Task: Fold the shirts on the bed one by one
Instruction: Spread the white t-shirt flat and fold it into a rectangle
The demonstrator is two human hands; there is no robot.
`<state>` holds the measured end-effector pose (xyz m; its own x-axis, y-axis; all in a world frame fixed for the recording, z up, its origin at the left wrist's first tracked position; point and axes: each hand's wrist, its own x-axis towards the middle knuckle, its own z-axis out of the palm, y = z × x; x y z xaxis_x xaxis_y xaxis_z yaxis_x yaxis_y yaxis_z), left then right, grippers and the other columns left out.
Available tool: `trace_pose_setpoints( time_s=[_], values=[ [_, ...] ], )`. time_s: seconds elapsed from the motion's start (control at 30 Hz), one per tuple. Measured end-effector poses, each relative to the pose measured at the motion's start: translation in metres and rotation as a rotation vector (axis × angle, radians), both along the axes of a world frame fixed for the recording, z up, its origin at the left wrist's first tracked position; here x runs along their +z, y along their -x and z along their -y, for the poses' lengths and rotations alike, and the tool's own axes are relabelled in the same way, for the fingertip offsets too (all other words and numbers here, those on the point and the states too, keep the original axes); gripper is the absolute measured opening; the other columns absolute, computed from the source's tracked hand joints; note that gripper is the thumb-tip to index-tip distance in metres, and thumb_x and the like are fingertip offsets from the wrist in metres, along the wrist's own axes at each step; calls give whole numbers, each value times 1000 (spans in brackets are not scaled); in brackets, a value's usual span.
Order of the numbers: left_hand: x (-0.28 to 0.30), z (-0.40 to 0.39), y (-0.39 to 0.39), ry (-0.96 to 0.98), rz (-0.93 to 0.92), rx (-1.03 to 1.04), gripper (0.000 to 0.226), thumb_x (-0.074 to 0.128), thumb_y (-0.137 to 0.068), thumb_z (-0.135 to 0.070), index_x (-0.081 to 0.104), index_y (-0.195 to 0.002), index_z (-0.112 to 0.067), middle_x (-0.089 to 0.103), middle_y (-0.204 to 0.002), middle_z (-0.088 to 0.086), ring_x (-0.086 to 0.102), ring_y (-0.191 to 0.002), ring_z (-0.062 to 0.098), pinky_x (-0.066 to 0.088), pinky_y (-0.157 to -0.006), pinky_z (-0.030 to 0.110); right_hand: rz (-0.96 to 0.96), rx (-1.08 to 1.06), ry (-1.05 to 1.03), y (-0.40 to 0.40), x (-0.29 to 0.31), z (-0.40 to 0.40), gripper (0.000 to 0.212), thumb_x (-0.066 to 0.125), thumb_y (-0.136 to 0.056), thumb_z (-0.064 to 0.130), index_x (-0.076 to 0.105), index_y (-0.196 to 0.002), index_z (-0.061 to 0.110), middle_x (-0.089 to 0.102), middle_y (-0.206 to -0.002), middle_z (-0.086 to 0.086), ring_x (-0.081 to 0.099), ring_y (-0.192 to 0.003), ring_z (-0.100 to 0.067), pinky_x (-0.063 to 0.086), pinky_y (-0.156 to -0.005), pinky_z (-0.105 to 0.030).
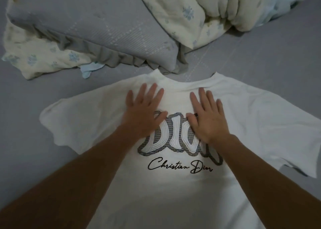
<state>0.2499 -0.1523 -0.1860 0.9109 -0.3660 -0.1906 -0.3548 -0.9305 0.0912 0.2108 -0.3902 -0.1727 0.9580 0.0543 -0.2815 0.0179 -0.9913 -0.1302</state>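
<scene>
A white T-shirt [173,190] lies spread flat on the grey bed sheet [26,142], collar away from me and both short sleeves out to the sides. It carries large grey-and-white letters and black script across the chest. My left hand [144,110] rests flat on the upper chest, fingers apart, partly covering the first letter. My right hand [208,114] lies flat beside it on the right of the chest, fingers apart, over the last letters. Neither hand grips the cloth.
A grey pillow [97,31] lies beyond the shirt's collar. A cream floral quilt [217,11] is bunched at the back right, and more of it shows at the left [34,55]. A small light-blue cloth [90,69] pokes out by the pillow.
</scene>
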Motion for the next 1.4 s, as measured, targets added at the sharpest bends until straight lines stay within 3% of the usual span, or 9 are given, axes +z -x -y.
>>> trace_pose_setpoints(
  time_s=[0.17,0.33,0.43,0.53,0.73,0.9,1.03,1.13,1.4],
  values=[
    [-9,-67,-45,-84,-76,96,85,3,-86,-81,0,-157,-34,-2,-167,-1,-1,-152,32,6,-120,53,52,-153,96,4,-11,102,75,20,-92,61,8,-158,26,0,-166,-5,-2,-152,-28,-1,-121,-47],
    [16,-47,-59,-37,-40,376,66,24,-101,-50,3,-158,-24,-2,-166,8,-3,-152,32,3,-119,61,26,-317,42,-9,2,91,77,23,-93,54,6,-157,16,-5,-165,-10,-5,-151,-31,-2,-121,-53],
    [26,18,-35,119,28,170,69,29,-98,-48,6,-158,-23,-3,-166,9,-2,-153,30,3,-119,58,59,-110,-84,-7,4,37,74,23,-97,55,2,-158,19,-10,-165,-10,-12,-151,-28,-6,-121,-50],
    [13,43,-9,12,-88,-19,73,14,-92,-62,3,-158,-33,-6,-166,2,-5,-153,26,5,-121,55,21,75,-33,1,-8,34,72,17,-97,59,-1,-158,26,-16,-164,-4,-18,-150,-24,-7,-121,-49],
    [4,-80,-37,-137,-37,214,74,7,-94,-63,8,-159,-26,6,-166,8,8,-152,34,13,-117,55,57,-186,183,17,-9,155,74,17,-93,57,13,-158,21,4,-166,-6,4,-152,-28,4,-121,-52],
    [26,-97,-17,-65,42,449,69,23,-94,-42,16,-156,-13,7,-163,20,8,-149,39,11,-114,65,89,-423,79,23,5,110,77,26,-92,50,8,-157,12,-5,-165,-16,-7,-150,-37,-3,-120,-57],
    [28,-24,67,174,-3,259,64,30,-97,-38,23,-156,-15,11,-165,15,10,-151,34,14,-116,59,148,-122,-78,85,1,15,74,32,-97,50,12,-158,13,0,-165,-13,-1,-152,-34,2,-121,-53],
    [10,-17,153,121,-56,61,64,29,-98,-47,29,-155,-20,15,-165,8,13,-152,31,18,-118,58,104,69,-65,164,-15,2,74,34,-97,50,14,-158,14,5,-166,-9,6,-152,-30,14,-119,-55],
    [7,-144,209,-102,-118,374,69,25,-95,-49,30,-154,-16,22,-162,14,21,-147,38,15,-113,64,-4,-460,145,240,-3,94,76,28,-92,45,16,-155,4,7,-165,-13,9,-151,-33,12,-119,-57]
  ],
)
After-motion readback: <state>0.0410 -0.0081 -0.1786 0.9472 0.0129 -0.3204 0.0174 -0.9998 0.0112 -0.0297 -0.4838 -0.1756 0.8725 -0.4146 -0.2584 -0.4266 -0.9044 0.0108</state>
